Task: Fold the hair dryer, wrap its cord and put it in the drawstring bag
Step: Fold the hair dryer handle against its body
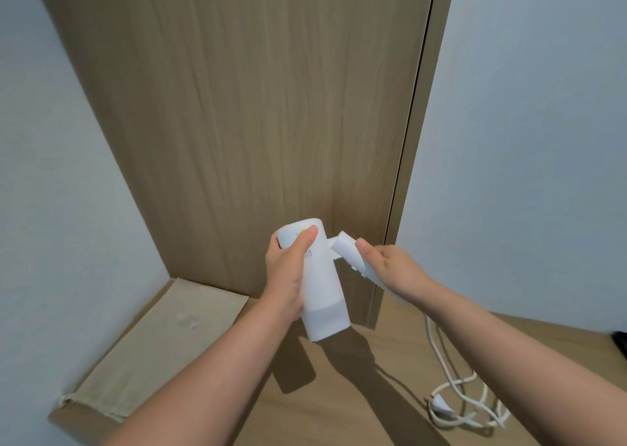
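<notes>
Both forearms come in from the bottom of my view, bare, reaching forward over the wooden surface (339,394).

Cord (458,388): white, hangs from the handle end under my right hand, drops to the surface and lies in loose loops near the right edge. Plug (441,406) lies flat among the loops. Not wrapped.

Drawstring bag (142,350): beige cloth, flat along the left edge against the wall, mouth end nearest me, a bit of white string showing at its near corner. Lies well apart from the dryer.

Left hand (286,276): clamped around the hair dryer (319,282) barrel, thumb across the upper part over a small yellow mark. Barrel is white, roughly upright, tilted a little, held off the surface, casting a shadow below.

Right hand (393,267): closed on the dryer's handle (349,254), thumb on top. Handle sticks out to the right of the barrel at the hinge, angled down and to the right. Can't tell how far it is folded.

Hands are apart, one on each part of the dryer.

Behind it all: wood-grain panel (254,106) standing at the back edge, pale walls either side.
</notes>
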